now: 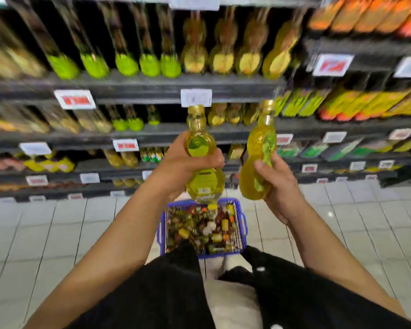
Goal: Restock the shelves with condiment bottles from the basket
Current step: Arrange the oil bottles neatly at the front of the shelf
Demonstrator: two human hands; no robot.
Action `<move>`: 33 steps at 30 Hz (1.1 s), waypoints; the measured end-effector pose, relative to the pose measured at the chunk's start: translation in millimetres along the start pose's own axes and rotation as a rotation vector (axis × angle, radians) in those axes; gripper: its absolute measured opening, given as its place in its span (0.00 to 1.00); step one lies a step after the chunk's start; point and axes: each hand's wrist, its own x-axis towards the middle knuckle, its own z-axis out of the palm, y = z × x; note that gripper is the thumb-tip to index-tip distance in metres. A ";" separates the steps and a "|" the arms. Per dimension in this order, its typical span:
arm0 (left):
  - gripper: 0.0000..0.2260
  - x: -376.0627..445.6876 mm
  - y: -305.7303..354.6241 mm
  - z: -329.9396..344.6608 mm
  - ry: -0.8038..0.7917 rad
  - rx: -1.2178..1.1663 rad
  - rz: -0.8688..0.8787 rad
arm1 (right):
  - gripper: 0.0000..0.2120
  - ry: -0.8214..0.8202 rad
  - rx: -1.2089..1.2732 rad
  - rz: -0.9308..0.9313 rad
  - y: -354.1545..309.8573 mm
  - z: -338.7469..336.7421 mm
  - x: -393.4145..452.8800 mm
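Each hand carries one yellow oil bottle above the blue basket (pixel 241 224): left hand (pixel 188 167) wraps the left bottle (pixel 203 162), right hand (pixel 280 186) the right bottle (pixel 259 157), fingers curled round both. Keep them upright (caps up) and slide them beside the matching bottles (pixel 226 113) on the shelf (pixel 152 132), one at a time.

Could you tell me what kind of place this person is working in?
Most likely a supermarket aisle: tiered shelves packed with bottles, price tags clipped along their edges, and a blue basket of stock on the tiled floor.
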 end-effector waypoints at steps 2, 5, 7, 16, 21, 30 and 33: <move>0.30 2.1 28.0 9.8 0.004 0.094 0.057 | 0.33 0.061 -0.100 -0.040 -18.8 11.1 -0.9; 0.30 13.5 60.7 25.7 0.108 0.240 0.153 | 0.36 0.046 -0.074 -0.055 -46.2 15.2 7.1; 0.39 24.5 78.7 37.2 0.178 0.311 0.177 | 0.25 0.010 -0.054 -0.121 -64.8 12.0 14.9; 0.31 76.5 163.0 99.3 0.392 0.490 0.388 | 0.25 -0.293 -0.008 -0.297 -186.7 -42.7 67.2; 0.29 118.8 224.5 126.8 0.449 0.546 0.521 | 0.18 -0.238 -0.367 -0.394 -265.8 -50.8 120.5; 0.23 180.3 279.2 139.6 0.548 0.814 0.700 | 0.16 -0.307 -0.363 -0.655 -319.7 -20.8 182.3; 0.24 196.3 280.9 140.4 0.532 0.891 0.702 | 0.14 -0.244 -0.399 -0.715 -323.5 -12.3 197.3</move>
